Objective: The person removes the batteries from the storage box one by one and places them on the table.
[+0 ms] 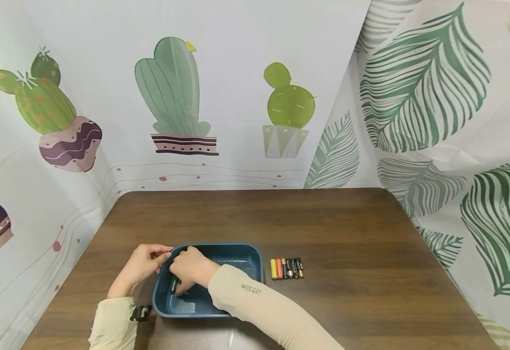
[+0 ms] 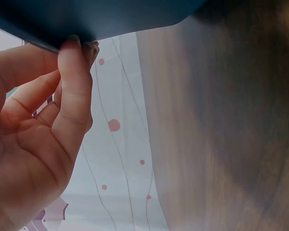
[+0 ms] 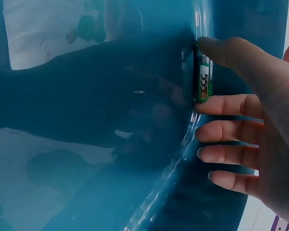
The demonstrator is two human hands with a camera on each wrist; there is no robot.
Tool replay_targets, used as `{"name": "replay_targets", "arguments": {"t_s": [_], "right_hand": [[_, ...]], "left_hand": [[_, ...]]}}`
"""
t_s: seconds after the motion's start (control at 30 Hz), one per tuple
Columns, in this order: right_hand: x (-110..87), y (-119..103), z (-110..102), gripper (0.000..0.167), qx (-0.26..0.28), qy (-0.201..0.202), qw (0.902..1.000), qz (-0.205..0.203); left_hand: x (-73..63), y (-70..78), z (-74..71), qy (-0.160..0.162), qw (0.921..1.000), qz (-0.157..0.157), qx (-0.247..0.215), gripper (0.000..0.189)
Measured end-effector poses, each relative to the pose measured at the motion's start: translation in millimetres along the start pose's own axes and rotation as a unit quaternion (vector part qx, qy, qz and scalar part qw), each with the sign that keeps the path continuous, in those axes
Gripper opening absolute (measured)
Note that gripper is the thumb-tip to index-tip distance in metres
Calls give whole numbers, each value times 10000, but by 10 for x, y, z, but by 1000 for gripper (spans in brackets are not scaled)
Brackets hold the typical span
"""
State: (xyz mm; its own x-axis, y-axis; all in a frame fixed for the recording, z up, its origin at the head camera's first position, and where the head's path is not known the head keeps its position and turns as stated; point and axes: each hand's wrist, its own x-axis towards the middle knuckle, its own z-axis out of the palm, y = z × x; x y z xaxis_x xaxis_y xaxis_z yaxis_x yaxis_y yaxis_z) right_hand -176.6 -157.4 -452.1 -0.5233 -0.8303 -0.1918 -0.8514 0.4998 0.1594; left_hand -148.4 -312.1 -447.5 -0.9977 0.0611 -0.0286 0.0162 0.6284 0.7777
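Observation:
A blue rectangular tub (image 1: 195, 315) sits near the front of the table. At its left corner my left hand (image 1: 140, 267) pinches the rim (image 2: 111, 21) between thumb and fingers. Inside the tub, by its left wall, my right hand (image 1: 192, 267) reaches down. In the right wrist view a green battery (image 3: 203, 79) marked 555 lies between the thumb and index finger, which pinch it at its two ends. The other fingers of that hand (image 3: 269, 130) extend along the tub wall, touching no battery.
To the right of the tub, several batteries (image 1: 287, 268) in yellow, orange and black stand side by side in a row on the brown wooden table (image 1: 347, 301). Behind the table hangs a cloth (image 1: 237, 97) printed with cacti and leaves.

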Motion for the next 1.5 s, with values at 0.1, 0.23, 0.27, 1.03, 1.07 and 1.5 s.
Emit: {"name": "replay_targets", "arguments": {"t_s": [0.1, 0.23, 0.27, 1.03, 1.07, 1.5], "right_hand": [[-12, 8, 1, 51, 1, -6, 10000, -25], [-38, 23, -18, 48, 16, -34, 10000, -49], [-45, 27, -23, 47, 32, -33, 10000, -54], [-344, 259, -174, 56, 68, -201, 9995, -222], [-359, 277, -176, 58, 55, -207, 9995, -211], [-656, 511, -304, 58, -29, 201, 9998, -84]], "left_hand": [[-1, -1, 4, 10, 10000, 38, -6, 20], [5, -12, 6, -1, 10000, 62, 29, 20], [5, -13, 4, -12, 10000, 63, 39, 20], [-24, 9, 10, 17, 9996, 163, 236, 21], [-24, 7, 12, 29, 9995, 181, 240, 21], [-13, 3, 22, 111, 9996, 170, 219, 20]]}}
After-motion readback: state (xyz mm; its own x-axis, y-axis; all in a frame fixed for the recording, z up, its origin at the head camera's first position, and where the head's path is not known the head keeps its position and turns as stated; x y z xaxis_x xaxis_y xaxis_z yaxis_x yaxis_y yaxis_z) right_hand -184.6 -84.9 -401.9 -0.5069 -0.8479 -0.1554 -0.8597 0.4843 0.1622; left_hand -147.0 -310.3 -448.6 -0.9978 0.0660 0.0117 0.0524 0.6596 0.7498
